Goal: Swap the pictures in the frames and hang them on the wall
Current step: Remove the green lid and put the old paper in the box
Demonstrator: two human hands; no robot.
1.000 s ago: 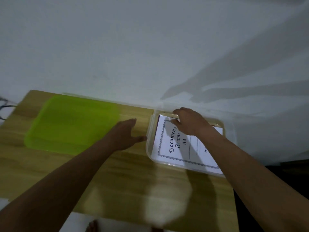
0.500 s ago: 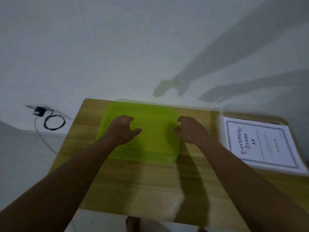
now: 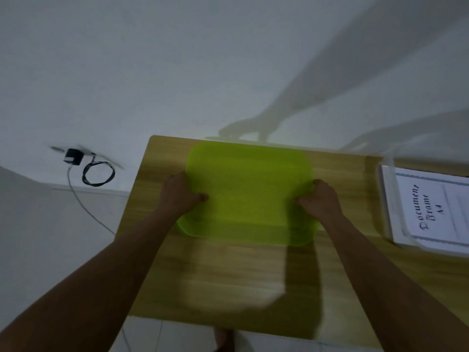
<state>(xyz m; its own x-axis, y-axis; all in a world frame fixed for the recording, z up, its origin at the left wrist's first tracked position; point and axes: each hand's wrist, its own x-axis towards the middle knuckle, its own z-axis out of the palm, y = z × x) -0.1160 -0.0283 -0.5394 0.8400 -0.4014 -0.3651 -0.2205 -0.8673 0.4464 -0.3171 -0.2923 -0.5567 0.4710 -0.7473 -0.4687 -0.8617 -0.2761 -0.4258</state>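
Frame lies flat to the right of the green tray, well apart from it and partly cut off by the picture's right edge. It shows a white sheet printed "Document Frame" with a thin grey border. It sits inside a clear tray, whose pale rim stands between it and the green tray.

The green tray is see-through plastic with rounded corners, and wood grain shows through it. It is over the far middle of the table. The picture is blurred, so whether it rests on the wood or is raised a little cannot be told.

The left hand grips the green tray's left edge. Its thumb lies on top and points inward, and its fingers curl round the rim. The right hand grips the right edge in the same way, thumb on top and knuckles bent over the side. Both forearms reach in from the near corners.

Behind the green tray rises a plain pale wall, which carries the grey shadows of both arms. Left of the green tray, off the table, a black charger sits low on the wall with its cable looped beside it. Below the table's near edge, nearer than the green tray, part of a bare foot shows on the floor.
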